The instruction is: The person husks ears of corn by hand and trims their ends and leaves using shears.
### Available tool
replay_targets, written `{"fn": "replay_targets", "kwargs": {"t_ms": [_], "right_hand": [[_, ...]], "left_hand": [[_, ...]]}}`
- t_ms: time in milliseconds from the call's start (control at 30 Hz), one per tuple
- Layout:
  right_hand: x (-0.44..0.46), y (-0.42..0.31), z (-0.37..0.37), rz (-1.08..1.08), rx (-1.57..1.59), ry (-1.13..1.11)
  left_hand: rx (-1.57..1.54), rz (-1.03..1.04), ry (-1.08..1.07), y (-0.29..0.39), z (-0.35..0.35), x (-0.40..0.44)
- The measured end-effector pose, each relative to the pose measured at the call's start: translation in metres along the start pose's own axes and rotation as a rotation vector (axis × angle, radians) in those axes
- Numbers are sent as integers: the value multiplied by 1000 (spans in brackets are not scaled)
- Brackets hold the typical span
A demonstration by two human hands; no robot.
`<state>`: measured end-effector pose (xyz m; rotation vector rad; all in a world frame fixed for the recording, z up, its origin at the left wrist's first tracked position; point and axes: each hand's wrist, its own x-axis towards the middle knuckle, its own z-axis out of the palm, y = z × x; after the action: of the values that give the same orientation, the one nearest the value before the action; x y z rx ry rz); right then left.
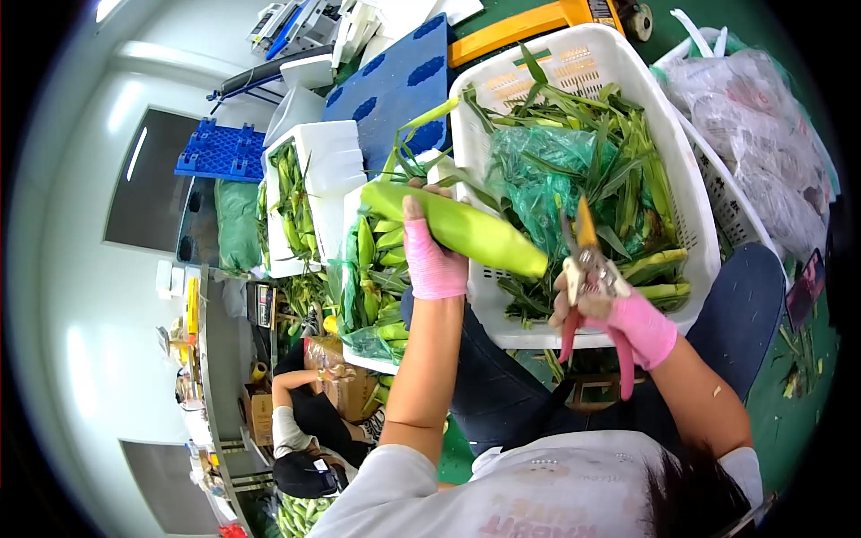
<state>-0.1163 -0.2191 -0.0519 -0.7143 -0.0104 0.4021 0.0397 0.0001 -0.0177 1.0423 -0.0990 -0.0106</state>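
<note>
My left hand (437,255), in a pink glove, is wrapped round an ear of corn (457,229) in its green husk. The ear lies slanted, one end toward the right. Pruning shears (587,273) with red handles are in my right hand (628,323), also pink-gloved. Their blades point up and stand apart, just right of the corn's end. Beneath both hands is a white plastic basket (704,269) holding husks, leaves (628,170) and a crumpled green plastic bag (547,170).
Foam boxes of corn (327,143) stand at the left. Behind lie a blue pallet (390,81) and a yellow pallet jack (520,27). Bagged clear plastic (753,134) sits at the right. Another person (309,439) sits at lower left beside a cardboard box (345,386).
</note>
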Motion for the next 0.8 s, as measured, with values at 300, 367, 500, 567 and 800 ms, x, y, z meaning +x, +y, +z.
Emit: {"fn": "replay_targets", "kwargs": {"t_ms": [300,367,500,567,800], "right_hand": [[19,31,5,-115,-248,255],[23,37,-14,-230,-738,420],[30,32,-20,-370,-903,499],[29,26,-12,-540,-1126,559],[-13,8,15,65,49,-458]], "left_hand": [[-69,282,232,-53,41,-56],[-119,206,232,-68,35,-59],[-205,84,283,-75,37,-54],[-252,26,362,-71,34,-48],[-1233,-631,-384,-72,-53,-12]]}}
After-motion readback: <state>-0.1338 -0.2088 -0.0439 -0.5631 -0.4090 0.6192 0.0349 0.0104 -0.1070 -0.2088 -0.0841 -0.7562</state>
